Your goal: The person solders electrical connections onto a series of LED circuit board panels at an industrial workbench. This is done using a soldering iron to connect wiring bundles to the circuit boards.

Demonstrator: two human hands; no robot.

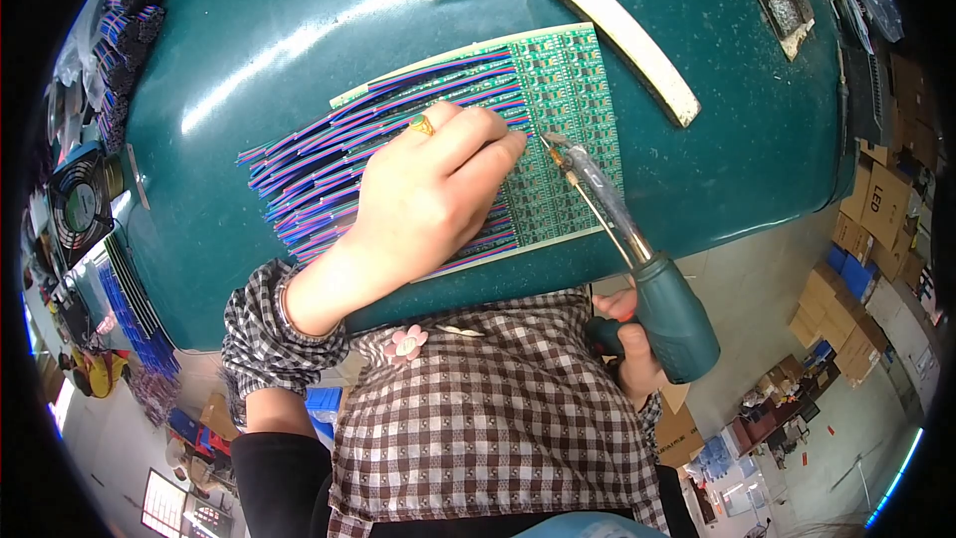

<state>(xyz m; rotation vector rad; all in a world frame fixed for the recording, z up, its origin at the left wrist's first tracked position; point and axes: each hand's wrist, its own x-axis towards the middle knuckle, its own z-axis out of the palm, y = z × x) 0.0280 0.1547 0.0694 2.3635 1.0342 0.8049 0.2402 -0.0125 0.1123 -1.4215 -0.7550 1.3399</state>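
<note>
1 green circuit board (558, 110): left hand (428, 194) pressed flat on its wires (309, 179), right hand (637, 344) gripping 1 soldering iron (637, 259); brown cartons (876, 209) stacked right.

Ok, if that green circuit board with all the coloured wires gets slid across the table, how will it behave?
The green circuit board looks thin and flat, so it would probably slide as one stiff sheet on the smooth teal table. The coloured wires fan off its left edge and seem floppy; they would likely drag and splay. The left hand presses on them, so it may not shift easily.
</note>
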